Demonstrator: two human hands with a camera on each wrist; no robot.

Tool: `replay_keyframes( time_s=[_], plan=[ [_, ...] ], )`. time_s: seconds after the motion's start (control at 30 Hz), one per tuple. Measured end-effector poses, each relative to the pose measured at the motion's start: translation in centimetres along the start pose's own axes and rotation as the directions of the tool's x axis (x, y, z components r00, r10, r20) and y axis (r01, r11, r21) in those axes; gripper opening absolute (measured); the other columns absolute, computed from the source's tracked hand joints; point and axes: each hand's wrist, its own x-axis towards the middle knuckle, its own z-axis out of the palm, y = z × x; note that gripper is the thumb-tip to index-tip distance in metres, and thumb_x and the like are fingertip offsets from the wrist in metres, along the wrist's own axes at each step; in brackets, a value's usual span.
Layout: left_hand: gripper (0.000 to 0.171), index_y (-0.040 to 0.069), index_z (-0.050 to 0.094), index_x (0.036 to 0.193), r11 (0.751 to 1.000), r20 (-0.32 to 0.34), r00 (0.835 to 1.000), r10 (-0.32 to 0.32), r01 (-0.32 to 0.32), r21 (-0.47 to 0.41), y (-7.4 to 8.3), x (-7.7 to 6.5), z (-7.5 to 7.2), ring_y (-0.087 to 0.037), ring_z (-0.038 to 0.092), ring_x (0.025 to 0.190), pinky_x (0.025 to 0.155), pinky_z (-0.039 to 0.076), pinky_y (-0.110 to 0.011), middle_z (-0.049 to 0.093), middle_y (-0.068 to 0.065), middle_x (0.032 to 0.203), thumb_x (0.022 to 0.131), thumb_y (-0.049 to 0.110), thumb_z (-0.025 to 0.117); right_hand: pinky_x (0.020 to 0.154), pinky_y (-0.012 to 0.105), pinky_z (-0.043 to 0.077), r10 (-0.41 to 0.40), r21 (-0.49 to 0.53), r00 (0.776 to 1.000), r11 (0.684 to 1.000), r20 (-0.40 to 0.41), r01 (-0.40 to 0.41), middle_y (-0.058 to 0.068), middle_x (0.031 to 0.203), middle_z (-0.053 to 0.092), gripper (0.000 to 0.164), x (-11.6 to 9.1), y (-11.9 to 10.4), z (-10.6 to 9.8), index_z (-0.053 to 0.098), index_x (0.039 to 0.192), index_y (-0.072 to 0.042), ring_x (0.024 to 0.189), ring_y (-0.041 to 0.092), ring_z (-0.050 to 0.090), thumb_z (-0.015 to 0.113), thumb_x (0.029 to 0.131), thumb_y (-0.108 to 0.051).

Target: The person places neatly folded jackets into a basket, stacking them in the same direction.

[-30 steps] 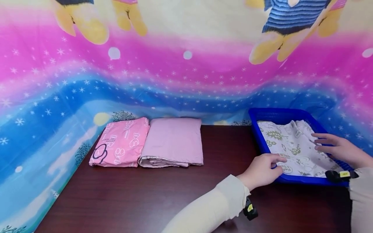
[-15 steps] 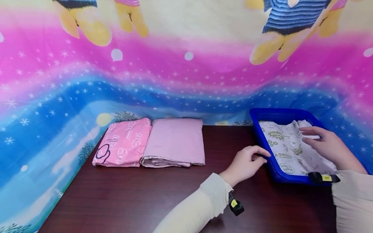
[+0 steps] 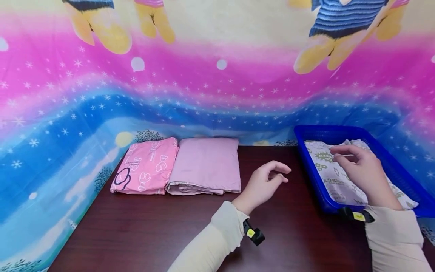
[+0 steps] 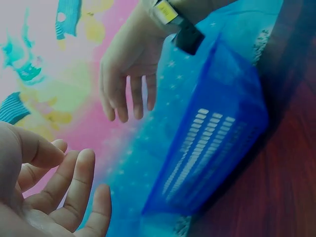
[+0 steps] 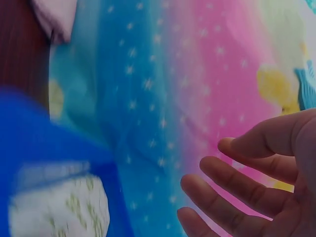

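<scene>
A white cloth with green print (image 3: 326, 181) lies folded in the blue plastic basket (image 3: 310, 177) on the right of the table. Over the basket hovers my right hand (image 3: 363, 170), fingers loosely bent with nothing between them; it covers part of the cloth. My left hand (image 3: 261, 183) is in the air left of the basket, holding nothing, its fingers relaxed. In the left wrist view the basket's slotted side (image 4: 207, 143) shows beyond the left hand (image 4: 54, 187). The right wrist view has the right hand's loose fingers (image 5: 217, 197) above the basket's corner.
Two folded cloths sit side by side at the back left: a pink one with white print (image 3: 146, 166) and a plain lilac one (image 3: 207, 164). The dark wooden table (image 3: 153, 234) runs up to a colourful printed curtain (image 3: 190, 75) behind.
Both hands have moved left: the left hand from the basket's rim to over the table, the right from the basket's right side to above its middle. The cloth stays in the basket.
</scene>
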Motion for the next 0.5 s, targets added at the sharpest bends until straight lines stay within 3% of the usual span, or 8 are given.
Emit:
replay_keyframes(
  time_s=[0.07, 0.23, 0.37, 0.5],
  plan=[
    [0.026, 0.007, 0.069, 0.116, 1.0, -0.024, 1.0, 0.015, -0.015, -0.001, 0.0, -0.2, -0.9, -0.001, 0.069, 0.09, 0.08, 0.051, -0.02, 0.071, -0.003, 0.116, 0.099, -0.002, 0.052, 0.066, 0.013, 0.046, -0.013, 0.049, 1.0, 0.999, -0.009, 0.014, -0.029, 0.094, 0.064, 0.029, -0.3, -0.8, 0.5, 0.067, 0.126, -0.01, 0.084, -0.015, 0.057, 0.058, 0.104, -0.026],
    [0.026, 0.003, 0.066, 0.119, 0.999, -0.074, 0.997, 0.033, -0.035, -0.033, -0.5, -0.7, -3.1, -0.018, 0.072, 0.095, 0.087, 0.054, -0.026, 0.07, -0.01, 0.116, 0.099, -0.003, 0.05, 0.07, 0.009, 0.046, -0.066, 0.123, 0.997, 0.99, -0.045, 0.072, -0.03, 0.099, 0.064, 0.026, -0.8, -2.5, 2.4, 0.069, 0.123, -0.006, 0.085, -0.012, 0.061, 0.058, 0.103, -0.019],
    [0.026, 0.0, 0.063, 0.122, 0.996, -0.117, 0.993, 0.024, -0.034, -0.083, -0.8, -1.3, -4.8, -0.036, 0.07, 0.099, 0.091, 0.055, -0.041, 0.068, -0.02, 0.115, 0.1, -0.006, 0.05, 0.074, 0.006, 0.046, -0.141, 0.143, 0.986, 0.978, -0.092, 0.153, -0.023, 0.099, 0.066, 0.023, -1.0, -3.7, 4.1, 0.071, 0.118, -0.002, 0.085, -0.013, 0.062, 0.059, 0.101, -0.011],
    [0.027, 0.001, 0.063, 0.122, 0.995, -0.176, 0.984, -0.001, -0.015, -0.094, -1.0, -1.9, -6.5, -0.04, 0.069, 0.099, 0.089, 0.055, -0.044, 0.067, -0.023, 0.115, 0.099, -0.006, 0.051, 0.073, 0.006, 0.047, -0.187, 0.168, 0.974, 0.964, -0.129, 0.208, -0.019, 0.098, 0.068, 0.02, -1.2, -4.9, 5.8, 0.073, 0.115, -0.003, 0.085, -0.011, 0.064, 0.061, 0.1, -0.008]
  ],
)
